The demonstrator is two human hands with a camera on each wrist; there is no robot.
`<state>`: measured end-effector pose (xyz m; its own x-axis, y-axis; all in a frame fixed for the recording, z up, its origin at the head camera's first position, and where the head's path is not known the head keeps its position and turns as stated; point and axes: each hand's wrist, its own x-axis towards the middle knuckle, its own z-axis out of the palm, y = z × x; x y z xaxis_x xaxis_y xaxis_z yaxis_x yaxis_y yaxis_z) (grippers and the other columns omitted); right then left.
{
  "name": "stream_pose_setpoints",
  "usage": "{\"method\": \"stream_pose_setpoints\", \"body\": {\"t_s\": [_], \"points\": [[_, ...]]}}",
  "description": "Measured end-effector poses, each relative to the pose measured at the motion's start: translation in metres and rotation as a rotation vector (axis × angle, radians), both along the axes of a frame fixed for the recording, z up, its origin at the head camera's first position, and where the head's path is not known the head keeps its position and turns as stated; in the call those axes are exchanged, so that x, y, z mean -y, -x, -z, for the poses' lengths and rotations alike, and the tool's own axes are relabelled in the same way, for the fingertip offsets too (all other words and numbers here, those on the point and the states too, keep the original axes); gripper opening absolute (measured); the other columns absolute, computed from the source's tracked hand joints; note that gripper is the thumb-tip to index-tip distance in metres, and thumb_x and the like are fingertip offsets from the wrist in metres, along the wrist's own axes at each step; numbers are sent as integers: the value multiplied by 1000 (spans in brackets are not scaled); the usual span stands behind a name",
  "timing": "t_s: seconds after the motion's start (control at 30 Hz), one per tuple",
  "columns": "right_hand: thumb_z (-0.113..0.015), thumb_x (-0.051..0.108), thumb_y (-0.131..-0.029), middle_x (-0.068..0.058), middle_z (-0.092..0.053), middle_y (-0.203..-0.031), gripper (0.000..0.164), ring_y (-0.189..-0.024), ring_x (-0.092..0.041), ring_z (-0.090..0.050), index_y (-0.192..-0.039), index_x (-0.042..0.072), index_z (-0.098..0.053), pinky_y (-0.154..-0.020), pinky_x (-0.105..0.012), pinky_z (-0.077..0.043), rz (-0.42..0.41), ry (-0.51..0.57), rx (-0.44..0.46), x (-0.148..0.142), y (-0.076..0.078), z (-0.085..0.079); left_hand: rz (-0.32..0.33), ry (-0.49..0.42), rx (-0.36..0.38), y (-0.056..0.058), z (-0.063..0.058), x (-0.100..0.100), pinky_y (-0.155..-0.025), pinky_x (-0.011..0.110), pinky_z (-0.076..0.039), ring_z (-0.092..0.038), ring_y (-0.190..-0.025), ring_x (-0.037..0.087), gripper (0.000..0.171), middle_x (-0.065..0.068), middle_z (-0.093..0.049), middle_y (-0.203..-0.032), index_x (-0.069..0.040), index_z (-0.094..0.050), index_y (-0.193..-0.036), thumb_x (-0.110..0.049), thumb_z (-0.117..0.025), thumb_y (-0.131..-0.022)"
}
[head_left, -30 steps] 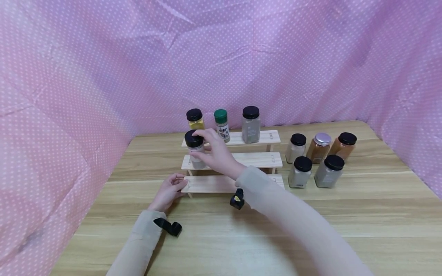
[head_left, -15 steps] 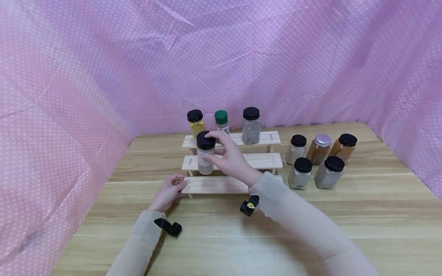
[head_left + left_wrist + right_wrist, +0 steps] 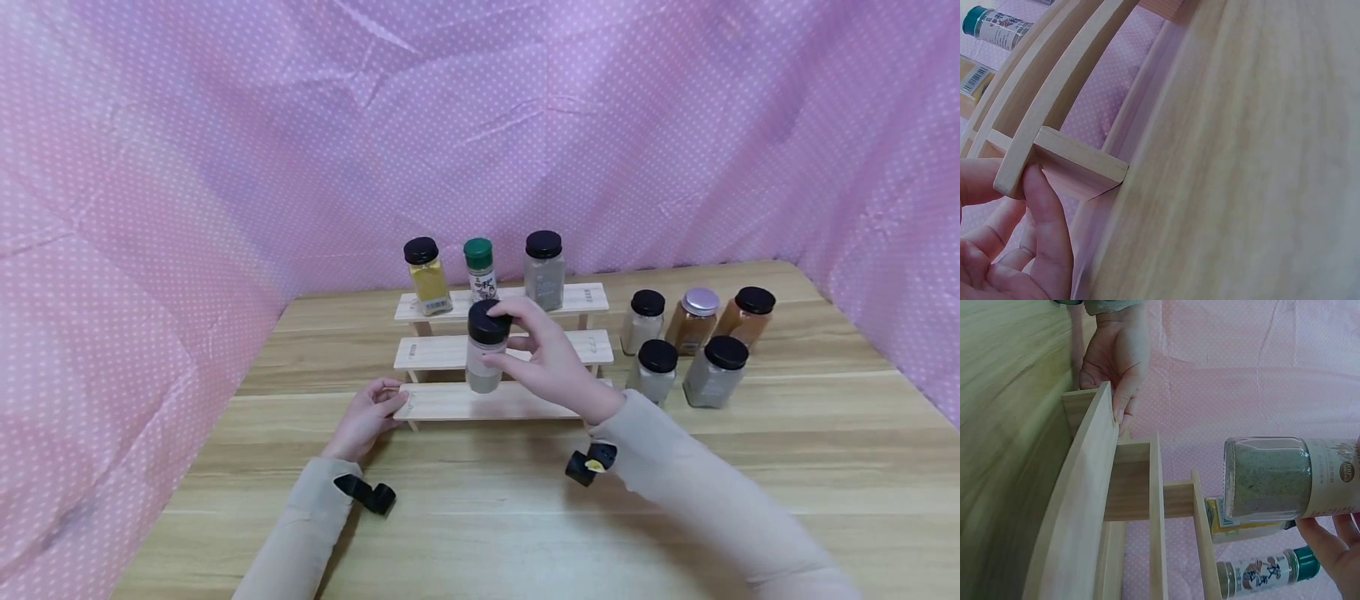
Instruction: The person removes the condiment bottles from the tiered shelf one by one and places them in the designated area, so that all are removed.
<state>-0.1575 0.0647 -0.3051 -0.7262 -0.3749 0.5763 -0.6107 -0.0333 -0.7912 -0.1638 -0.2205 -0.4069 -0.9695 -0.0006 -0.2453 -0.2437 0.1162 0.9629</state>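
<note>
My right hand [image 3: 553, 360] grips a spice jar [image 3: 483, 364] with a black lid and a pale label. Grey-green powder fills part of the jar [image 3: 1269, 478] in the right wrist view. It hangs nearly upright in front of the middle board, apart from the boards of the three-tier wooden rack [image 3: 442, 403]. At the rack's left end, my left hand [image 3: 365, 419] pinches the lowest board; thumb and finger [image 3: 1047, 225] hold its corner in the left wrist view. On the top board stand a yellow-filled jar [image 3: 430, 283], a green-capped shaker [image 3: 481, 271] and a grey jar [image 3: 544, 279].
Right of the rack, several spice jars stand together on the wooden table [image 3: 465, 517], among them a silver-lidded brown one [image 3: 693, 325] and a black-lidded grey one [image 3: 712, 379]. A pink dotted cloth [image 3: 480, 125] hangs behind and at the sides.
My right hand has lifted the jar off the left end of the middle board and carried it right and toward me. The left hand stays on the rack.
</note>
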Motion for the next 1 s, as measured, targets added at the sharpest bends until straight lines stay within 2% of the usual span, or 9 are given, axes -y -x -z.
{"method": "stream_pose_setpoints", "body": {"t_s": [0.17, 0.27, 0.47, 0.73, 0.9, 1.0], "points": [[-68, -18, -74, -21, -49, -118, 48, -112, -7, -51, -116, -6, -48, -83, -24, -53, 9, -13, -60, -19, -5, 8, -1, -3, -3, 0, 2, 1, -61, 20, -50, -58, -72, 6, 10, -5, -59, -83, -4, -51, -105, -4, -53, -95], [-68, -21, -72, -17, -50, -118, 50, -111, -1, -51, -115, -6, -47, -82, -21, -53, 1, -9, -78, -31, -9, 12, 0, -8, -9, 0, 2, 1, -61, 20, -50, -57, -72, 5, 9, -5, -58, -82, -4, -51, -104, -4, -53, -95], [-68, -22, -71, 1, -51, -119, 55, -109, -3, -53, -118, 1, -49, -82, -20, -52, 10, -14, -80, -55, -16, 20, 2, -1, -10, 0, 3, 1, -61, 20, -50, -57, -72, 5, 17, -5, -58, -81, 4, -48, -110, -3, -53, -95], [-68, -23, -69, 6, -52, -116, 54, -106, -2, -53, -116, -1, -51, -79, -16, -51, 29, -9, -145, -75, -22, 31, 0, -10, -5, 0, 3, 1, -62, 20, -51, -58, -72, 6, 12, -5, -59, -82, -1, -50, -106, -3, -53, -95], [-68, -23, -69, 3, -52, -119, 58, -109, -2, -53, -118, 5, -53, -83, -16, -51, 26, -12, -122, -90, -28, 38, 10, -6, 0, 0, 1, 1, -62, 20, -51, -58, -73, 5, 18, -5, -59, -82, 4, -48, -111, -4, -52, -95], [-69, -23, -69, 4, -52, -119, 60, -109, -1, -53, -119, 7, -54, -82, -15, -50, 53, -45, -115, -102, -32, 38, 16, -5, 1, 0, 0, 0, -62, 19, -51, -58, -73, 5, 23, -5, -59, -82, 8, -46, -114, -4, -52, -95]]}}
